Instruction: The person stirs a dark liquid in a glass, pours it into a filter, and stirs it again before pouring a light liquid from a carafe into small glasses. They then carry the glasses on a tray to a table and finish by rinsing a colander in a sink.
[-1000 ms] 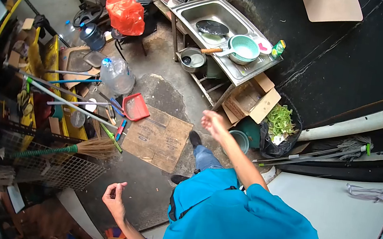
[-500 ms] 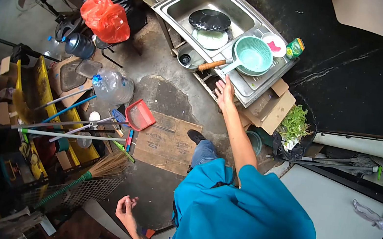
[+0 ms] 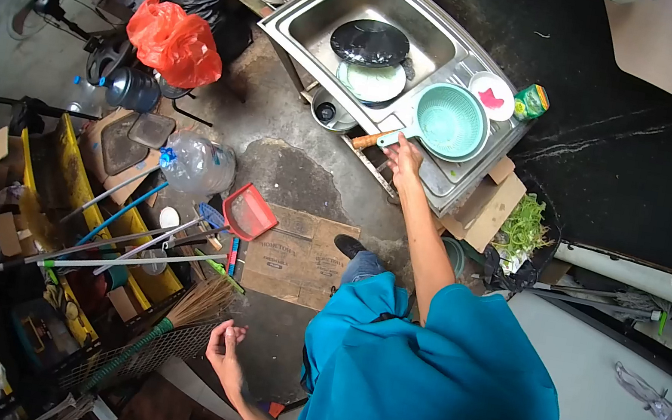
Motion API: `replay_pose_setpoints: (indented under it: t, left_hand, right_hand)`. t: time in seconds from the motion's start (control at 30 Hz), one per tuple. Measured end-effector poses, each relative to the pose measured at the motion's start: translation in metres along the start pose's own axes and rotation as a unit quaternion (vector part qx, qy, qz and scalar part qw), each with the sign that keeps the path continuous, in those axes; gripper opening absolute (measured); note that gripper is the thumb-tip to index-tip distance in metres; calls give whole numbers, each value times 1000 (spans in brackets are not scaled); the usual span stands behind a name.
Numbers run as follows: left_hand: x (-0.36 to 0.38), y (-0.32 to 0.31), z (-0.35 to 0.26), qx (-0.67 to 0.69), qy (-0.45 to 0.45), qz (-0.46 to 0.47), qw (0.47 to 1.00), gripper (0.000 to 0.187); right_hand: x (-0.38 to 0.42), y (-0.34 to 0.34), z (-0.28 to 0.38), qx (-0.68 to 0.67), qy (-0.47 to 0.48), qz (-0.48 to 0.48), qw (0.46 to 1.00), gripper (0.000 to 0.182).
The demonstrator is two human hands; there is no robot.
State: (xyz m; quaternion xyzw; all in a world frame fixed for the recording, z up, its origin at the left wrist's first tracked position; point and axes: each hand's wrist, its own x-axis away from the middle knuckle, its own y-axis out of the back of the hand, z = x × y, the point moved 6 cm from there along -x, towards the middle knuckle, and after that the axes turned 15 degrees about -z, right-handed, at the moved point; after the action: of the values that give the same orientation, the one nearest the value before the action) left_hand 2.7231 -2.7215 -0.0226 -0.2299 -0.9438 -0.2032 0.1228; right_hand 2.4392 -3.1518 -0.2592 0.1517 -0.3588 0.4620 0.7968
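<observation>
My right hand (image 3: 403, 163) has its fingers closed on the handle end of a mint-green plastic colander (image 3: 451, 121). The colander rests on the sink's drainboard, over a pan whose wooden handle (image 3: 371, 140) sticks out beside my fingers; most of that pan is hidden. Down at the lower left, my left hand (image 3: 225, 350) hangs in the air with curled fingers and nothing visible in it, above the floor near a straw broom (image 3: 201, 301). In the sink basin (image 3: 330, 14) a shiny black dish (image 3: 370, 43) overlaps a pale plate (image 3: 369, 85).
Beside the colander are a white bowl (image 3: 492, 95) with something pink in it and a green packet (image 3: 531, 103). A metal pot (image 3: 332, 111) sits below the sink. A red dustpan (image 3: 250, 212), flattened cardboard (image 3: 300, 257) and a large bottle (image 3: 200, 165) lie on the floor.
My right hand has moved from just below the colander's handle to grip it. The handle has swung toward the pan's wooden handle. My left hand stays low with its fingers curled.
</observation>
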Motion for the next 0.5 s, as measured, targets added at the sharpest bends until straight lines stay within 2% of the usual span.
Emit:
replay_pose_setpoints:
  t: [0.07, 0.1, 0.17, 0.2, 0.23, 0.3, 0.33, 0.37, 0.4, 0.43, 0.5]
  left_hand:
    - [-5, -4, 3, 1, 0, 6, 1000, 26]
    - [-7, -7, 4, 3, 1, 14, 1000, 26]
    - [-11, -13, 2, -9, -5, 14, 1000, 27]
    - [-12, -17, 1, -5, 0, 20, 1000, 27]
    - [-13, -20, 0, -1, 6, 26, 1000, 28]
    - [-18, -30, -4, -9, 6, 36, 999, 28]
    - [-20, -36, -7, -19, 6, 50, 999, 28]
    - [-23, -40, -11, -20, 6, 48, 999, 28]
    - [-25, -47, -15, -18, 12, 58, 998, 26]
    - [-30, -53, -20, -17, 16, 67, 997, 23]
    - [-38, -54, -24, -33, 4, 65, 997, 24]
  right_hand:
    - [-2, 2, 10, 50, 91, -86, 991, 26]
    - [-3, -1, 10, 50, 92, -83, 991, 26]
    - [0, -5, 26, -57, 213, -51, 974, 18]
    - [-4, -7, 34, -102, 228, -28, 968, 13]
    - [20, -17, 55, -193, 224, -4, 955, 16]
    - [39, -27, 82, -248, 210, 31, 945, 18]
    - [46, -27, 97, -172, 255, 5, 952, 8]
    - [32, -22, 106, -172, 253, 6, 952, 8]
    - [19, -19, 130, -29, 398, -10, 917, 11]
    - [32, -31, 150, 112, 526, -24, 842, 18]
    - [80, -41, 189, 38, 547, -17, 836, 25]
